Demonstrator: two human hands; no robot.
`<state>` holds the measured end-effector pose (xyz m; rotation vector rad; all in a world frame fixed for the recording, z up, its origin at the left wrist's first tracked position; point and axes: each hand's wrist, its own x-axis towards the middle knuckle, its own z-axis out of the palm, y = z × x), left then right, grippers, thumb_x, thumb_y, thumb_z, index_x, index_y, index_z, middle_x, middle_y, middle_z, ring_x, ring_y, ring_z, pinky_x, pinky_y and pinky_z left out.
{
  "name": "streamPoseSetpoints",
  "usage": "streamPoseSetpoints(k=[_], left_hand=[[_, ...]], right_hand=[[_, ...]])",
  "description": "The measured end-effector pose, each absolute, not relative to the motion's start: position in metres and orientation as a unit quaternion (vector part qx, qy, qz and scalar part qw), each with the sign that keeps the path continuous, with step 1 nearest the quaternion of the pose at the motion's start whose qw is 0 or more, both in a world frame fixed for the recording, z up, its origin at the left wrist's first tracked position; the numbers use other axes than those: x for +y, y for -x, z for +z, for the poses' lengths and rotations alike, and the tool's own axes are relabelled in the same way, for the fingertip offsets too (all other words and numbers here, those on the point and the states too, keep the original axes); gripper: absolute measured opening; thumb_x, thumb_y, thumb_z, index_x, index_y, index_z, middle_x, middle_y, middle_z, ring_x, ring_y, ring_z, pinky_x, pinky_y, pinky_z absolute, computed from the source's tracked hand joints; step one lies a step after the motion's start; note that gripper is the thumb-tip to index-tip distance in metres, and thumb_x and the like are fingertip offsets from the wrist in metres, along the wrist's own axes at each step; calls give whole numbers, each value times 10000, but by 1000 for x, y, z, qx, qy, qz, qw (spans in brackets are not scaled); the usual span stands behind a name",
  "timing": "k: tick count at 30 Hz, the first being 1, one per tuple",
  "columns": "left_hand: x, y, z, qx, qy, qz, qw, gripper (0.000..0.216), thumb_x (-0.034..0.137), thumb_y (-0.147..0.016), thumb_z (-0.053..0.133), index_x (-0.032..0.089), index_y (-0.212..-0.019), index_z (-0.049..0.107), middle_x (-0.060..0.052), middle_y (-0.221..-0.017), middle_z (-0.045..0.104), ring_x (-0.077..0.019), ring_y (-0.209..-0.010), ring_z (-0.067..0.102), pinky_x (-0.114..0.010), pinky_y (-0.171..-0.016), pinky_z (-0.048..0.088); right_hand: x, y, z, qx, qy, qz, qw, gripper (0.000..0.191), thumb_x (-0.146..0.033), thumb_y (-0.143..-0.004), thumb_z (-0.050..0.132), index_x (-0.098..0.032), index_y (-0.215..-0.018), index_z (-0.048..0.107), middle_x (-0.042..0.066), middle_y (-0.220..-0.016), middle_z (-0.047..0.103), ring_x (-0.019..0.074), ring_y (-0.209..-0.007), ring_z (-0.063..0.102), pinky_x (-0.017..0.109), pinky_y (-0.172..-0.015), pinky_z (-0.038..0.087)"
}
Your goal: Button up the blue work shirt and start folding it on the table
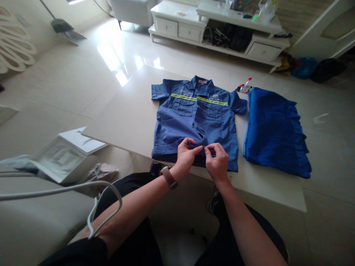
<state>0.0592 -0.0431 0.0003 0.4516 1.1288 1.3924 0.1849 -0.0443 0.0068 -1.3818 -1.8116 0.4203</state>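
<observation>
A blue short-sleeved work shirt (177, 122) with a yellow-green reflective stripe lies flat, front up, on a pale low table (130, 114). My left hand (186, 155), with a brown watch at the wrist, pinches the shirt's front placket near the bottom hem. My right hand (217, 160) pinches the facing edge of the placket right beside it, fingertips almost touching the left hand's. Both hands are closed on the fabric at the lowest part of the front opening.
A stack of folded bright-blue cloth (274, 129) lies on the table to the right of the shirt, with a small bottle (244, 88) behind it. A white hanger (105, 207) rests on the sofa at my left. A white box (66, 155) sits on the floor.
</observation>
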Motion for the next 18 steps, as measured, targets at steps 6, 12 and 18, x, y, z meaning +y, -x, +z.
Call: streamPoseSetpoints(k=[6, 12, 18], left_hand=[[-41, -59, -1, 471, -150, 599, 630, 510, 260, -507, 925, 193, -825, 533, 91, -600, 522, -71, -567, 522, -189, -571, 427], [-40, -56, -1, 478, -164, 586, 633, 488, 268, -530, 923, 191, -826, 542, 106, -581, 472, -49, -523, 469, -174, -521, 349], [-40, -54, 4, 452, -128, 584, 662, 500, 208, -506, 888, 199, -828, 505, 84, -636, 534, -68, -586, 528, -173, -534, 364]], right_hand=[[-42, -186, 1, -740, 519, 122, 409, 128, -180, -964, 538, -222, -848, 571, 33, -815, 612, 192, -754, 587, 311, -695, 470], [-42, -189, -2, -782, 480, 76, 392, 149, -146, -993, 500, -221, -897, 586, 54, -849, 644, 205, -797, 616, 322, -739, 483], [-42, -192, -1, -804, 449, 49, 387, 155, -130, -998, 508, -215, -946, 627, 69, -891, 684, 213, -842, 648, 332, -781, 511]])
